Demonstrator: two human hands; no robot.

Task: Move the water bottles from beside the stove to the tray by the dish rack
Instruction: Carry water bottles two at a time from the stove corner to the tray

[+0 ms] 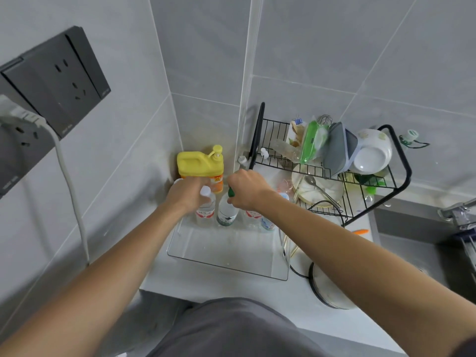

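While two bottles are gripped by the left hand (185, 193) and right hand (244, 190) over the tray (226, 253), neighbouring bottles (268, 222) could be toppled.

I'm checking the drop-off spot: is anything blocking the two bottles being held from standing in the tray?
Nothing visible does. The left hand holds the white-capped bottle and the right hand the green-capped bottle, both already at the clear tray's far end.

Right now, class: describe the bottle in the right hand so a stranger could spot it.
Find the clear tray left of the dish rack. Bottles stand along its far edge. The green-cap bottle, under the right hand, alone has a green cap and label.
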